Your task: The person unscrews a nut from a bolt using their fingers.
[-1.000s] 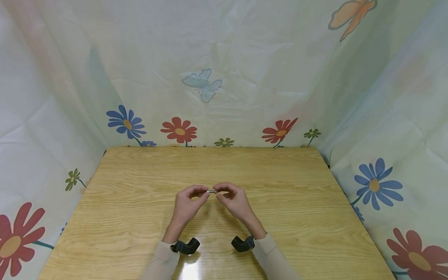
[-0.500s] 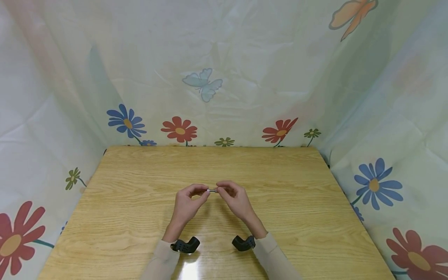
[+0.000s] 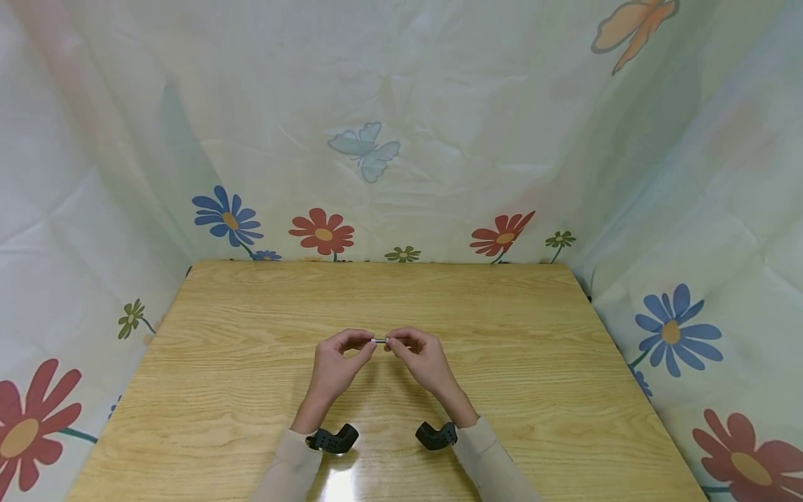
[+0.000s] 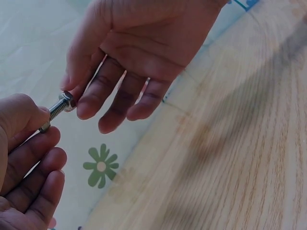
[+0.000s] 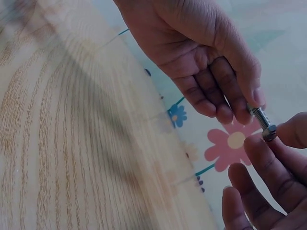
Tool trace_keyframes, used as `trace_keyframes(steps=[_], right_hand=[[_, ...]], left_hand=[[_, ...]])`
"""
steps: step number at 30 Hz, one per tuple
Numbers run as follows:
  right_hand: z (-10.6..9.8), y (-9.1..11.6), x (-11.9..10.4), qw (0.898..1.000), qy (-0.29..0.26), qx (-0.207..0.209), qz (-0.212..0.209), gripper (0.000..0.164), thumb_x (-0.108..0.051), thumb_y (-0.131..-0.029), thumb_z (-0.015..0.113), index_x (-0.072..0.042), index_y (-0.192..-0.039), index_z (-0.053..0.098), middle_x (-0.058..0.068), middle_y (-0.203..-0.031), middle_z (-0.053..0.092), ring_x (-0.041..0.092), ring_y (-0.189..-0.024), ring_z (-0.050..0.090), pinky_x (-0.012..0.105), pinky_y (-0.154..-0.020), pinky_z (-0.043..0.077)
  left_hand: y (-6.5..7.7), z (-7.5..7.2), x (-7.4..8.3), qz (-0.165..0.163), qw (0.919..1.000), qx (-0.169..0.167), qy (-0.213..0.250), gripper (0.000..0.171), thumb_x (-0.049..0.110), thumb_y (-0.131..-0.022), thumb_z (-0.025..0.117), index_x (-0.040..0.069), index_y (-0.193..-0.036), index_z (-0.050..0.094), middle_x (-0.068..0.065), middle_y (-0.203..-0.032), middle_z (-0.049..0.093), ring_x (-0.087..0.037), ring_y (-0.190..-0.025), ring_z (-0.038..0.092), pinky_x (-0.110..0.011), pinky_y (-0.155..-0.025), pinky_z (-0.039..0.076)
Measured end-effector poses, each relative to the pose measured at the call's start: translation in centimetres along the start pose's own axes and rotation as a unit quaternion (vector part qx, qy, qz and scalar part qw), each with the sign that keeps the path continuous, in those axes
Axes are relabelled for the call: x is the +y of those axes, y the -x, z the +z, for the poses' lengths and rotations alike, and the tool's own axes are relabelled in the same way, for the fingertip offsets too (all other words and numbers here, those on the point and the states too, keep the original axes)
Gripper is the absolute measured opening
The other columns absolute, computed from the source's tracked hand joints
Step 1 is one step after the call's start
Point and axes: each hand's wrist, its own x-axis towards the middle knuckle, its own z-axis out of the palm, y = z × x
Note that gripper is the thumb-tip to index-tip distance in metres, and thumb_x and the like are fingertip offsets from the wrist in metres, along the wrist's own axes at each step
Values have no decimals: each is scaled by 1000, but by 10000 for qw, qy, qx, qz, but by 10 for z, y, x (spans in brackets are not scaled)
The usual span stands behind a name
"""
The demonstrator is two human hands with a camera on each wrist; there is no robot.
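Note:
A small metal bolt (image 3: 380, 341) is held level between both hands above the middle of the table. My left hand (image 3: 334, 366) pinches one end between thumb and forefinger; that end is mostly covered by the fingertips. On the bolt's other end sits a hex nut (image 5: 269, 133), with the thumb and forefinger of my right hand (image 3: 426, 364) pinching it. Bare thread (image 4: 57, 109) shows between the two hands in the left wrist view. The other fingers of both hands are loosely bent.
Beneath the hands lies a wood-grain table (image 3: 251, 397). A pale curtain (image 3: 439, 174) printed with flowers and butterflies stands behind it and along both sides. Each wrist wears a black camera mount (image 3: 437, 437).
My right thumb and forefinger drew back slightly along the bolt half a second ago, and they are now closer around its end. The left hand has stayed nearly still.

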Motion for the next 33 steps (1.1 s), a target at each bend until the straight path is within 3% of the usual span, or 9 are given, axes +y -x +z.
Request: trace_keyframes(steps=[9,14,17,20,24,28,31,33], right_hand=[[0,2,2,9973,-304,-50,-664,16,-12,-99,70,-3,-112,73,15,-114,71,21,-107,68,30,-87,58],[-1,1,4,9926,-428,-105,-1133,18,-8,-99,68,4,-113,71,19,-118,70,27,-112,67,32,-89,58],[0,2,3,9913,-455,-84,-1231,21,-7,-100,67,6,-116,69,21,-119,69,27,-112,66,30,-90,57],[0,1,2,9929,-430,-2,-1109,22,-9,-101,66,3,-119,68,20,-117,69,21,-108,67,28,-88,57],[1,0,2,9973,-323,143,-645,24,-16,-103,64,-3,-123,69,20,-109,71,17,-96,68,32,-81,60],[2,0,2,9995,-242,179,-118,26,-22,-106,61,-2,-119,72,20,-100,73,32,-90,69,37,-76,60],[3,1,2,9997,-186,145,14,31,-25,-106,59,2,-111,74,20,-94,75,40,-89,69,42,-74,60],[3,2,2,9999,-103,102,-42,34,-27,-106,60,3,-106,75,19,-91,75,38,-87,69,48,-76,59]], left_hand=[[0,0,0,-108,9999,53,-27,14,14,-92,79,5,-103,79,-4,-98,78,-15,-88,70,-48,-89,57],[0,-1,0,-68,9999,9,-108,18,15,-92,79,2,-105,78,-5,-99,78,-14,-89,70,-44,-88,57],[0,-1,1,-19,9999,8,-122,16,14,-92,79,4,-104,79,-4,-99,78,-12,-88,70,-49,-88,57],[0,-2,0,36,9999,27,-128,13,14,-91,79,9,-103,79,-3,-99,78,-11,-88,70,-56,-88,56],[0,-2,-1,23,9999,10,-110,14,15,-92,79,7,-104,79,-1,-99,78,-12,-90,71,-57,-89,56],[0,-1,0,16,10000,4,-96,15,16,-92,79,8,-104,79,-1,-99,78,-13,-91,71,-56,-89,56],[0,-1,0,22,10000,14,-67,11,16,-92,80,13,-102,80,-1,-99,78,-13,-90,71,-59,-89,55],[0,-1,0,9,10000,10,-55,9,17,-92,80,16,-101,80,0,-99,78,-13,-91,71,-59,-90,55]])
